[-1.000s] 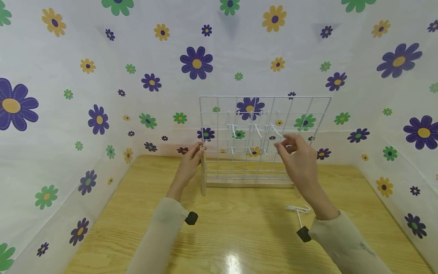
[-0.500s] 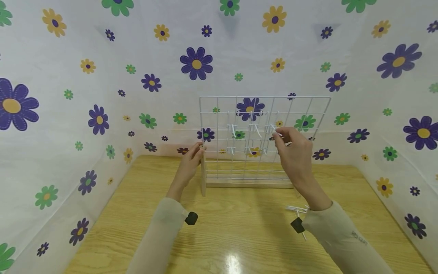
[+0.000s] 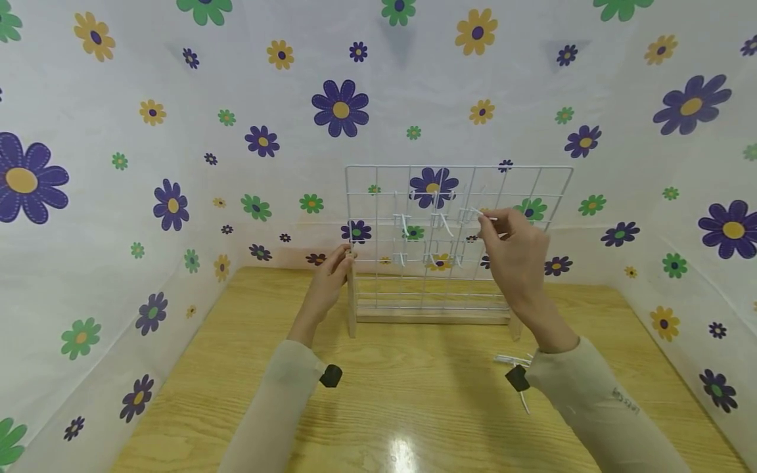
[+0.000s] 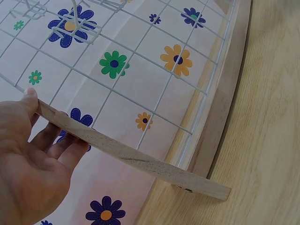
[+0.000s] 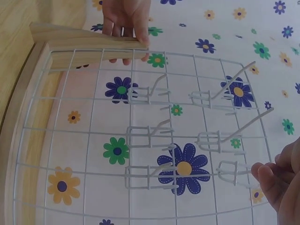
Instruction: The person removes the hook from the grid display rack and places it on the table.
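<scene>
A white wire grid rack (image 3: 458, 166) stands upright in a wooden base. My left hand (image 3: 324, 279) grips the wooden side post (image 4: 126, 149) near its upper end, thumb on one side and fingers on the other. At the upper right of the hooks, my right hand (image 3: 517, 259) pinches the prong of a white wire hook (image 5: 228, 172) between thumb and finger. That hook's frame overlaps the grid wires in the right wrist view. Beside it hang two more upper-row hooks (image 5: 220, 140), and a lower row of shorter hooks (image 5: 145, 136) is on the grid below.
Loose white hooks (image 3: 512, 360) lie on the wooden table (image 3: 390, 394) under my right wrist, partly hidden by the black wrist camera (image 3: 518, 378). A flower-printed sheet (image 3: 225, 79) rises behind the rack and along both sides.
My right hand has moved up from beside the hook's tip to pinch its prong. The prong has swung up, from sloping downward to nearly level. The left hand stays on the post.
</scene>
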A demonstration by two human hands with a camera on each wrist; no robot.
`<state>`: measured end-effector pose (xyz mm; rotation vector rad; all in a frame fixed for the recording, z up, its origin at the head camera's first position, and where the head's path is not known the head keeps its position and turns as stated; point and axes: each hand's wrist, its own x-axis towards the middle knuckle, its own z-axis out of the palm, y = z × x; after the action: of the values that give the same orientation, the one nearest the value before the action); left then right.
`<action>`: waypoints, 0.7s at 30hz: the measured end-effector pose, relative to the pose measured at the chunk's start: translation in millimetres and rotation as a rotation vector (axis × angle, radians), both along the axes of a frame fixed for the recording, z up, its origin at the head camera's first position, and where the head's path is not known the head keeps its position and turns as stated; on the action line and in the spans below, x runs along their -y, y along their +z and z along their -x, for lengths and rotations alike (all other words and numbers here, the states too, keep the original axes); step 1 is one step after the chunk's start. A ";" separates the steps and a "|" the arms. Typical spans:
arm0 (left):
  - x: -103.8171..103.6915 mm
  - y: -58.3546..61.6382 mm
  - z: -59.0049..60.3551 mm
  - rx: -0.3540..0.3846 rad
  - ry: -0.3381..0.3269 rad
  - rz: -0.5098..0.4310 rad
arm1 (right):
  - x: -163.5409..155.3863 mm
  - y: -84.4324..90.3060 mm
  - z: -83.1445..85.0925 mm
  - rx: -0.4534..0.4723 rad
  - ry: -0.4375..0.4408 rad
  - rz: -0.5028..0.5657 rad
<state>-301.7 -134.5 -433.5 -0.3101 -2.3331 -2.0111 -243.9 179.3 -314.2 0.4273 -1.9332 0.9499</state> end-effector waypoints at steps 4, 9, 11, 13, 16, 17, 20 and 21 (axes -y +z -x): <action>0.0 2.1 -0.6 0.005 0.003 0.008 | -1.1 6.2 1.5 -0.036 0.005 0.027; 0.1 3.3 -0.5 0.001 -0.003 0.001 | -1.3 10.5 -0.2 -0.056 0.005 0.055; 0.2 3.0 -0.5 0.001 -0.004 -0.002 | -1.5 11.2 -1.4 -0.054 0.008 0.067; 0.3 2.2 -0.8 0.002 -0.005 -0.002 | -2.0 11.4 -2.6 -0.049 0.016 0.082; 0.6 0.4 -0.9 0.002 -0.005 -0.007 | -3.5 11.3 -3.8 -0.039 0.023 0.106; 0.6 0.0 -0.7 0.000 -0.005 -0.008 | -4.2 11.3 -4.1 -0.037 0.024 0.114; 0.9 -1.8 0.5 -0.004 -0.011 -0.017 | -6.4 11.4 -5.0 -0.031 0.023 0.131; 0.8 -1.7 0.4 -0.003 -0.011 -0.019 | -7.2 11.5 -5.6 -0.029 0.023 0.133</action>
<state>-302.2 -135.3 -435.2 -0.3252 -2.3145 -2.0352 -238.4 186.5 -302.7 0.3846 -1.8302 1.0753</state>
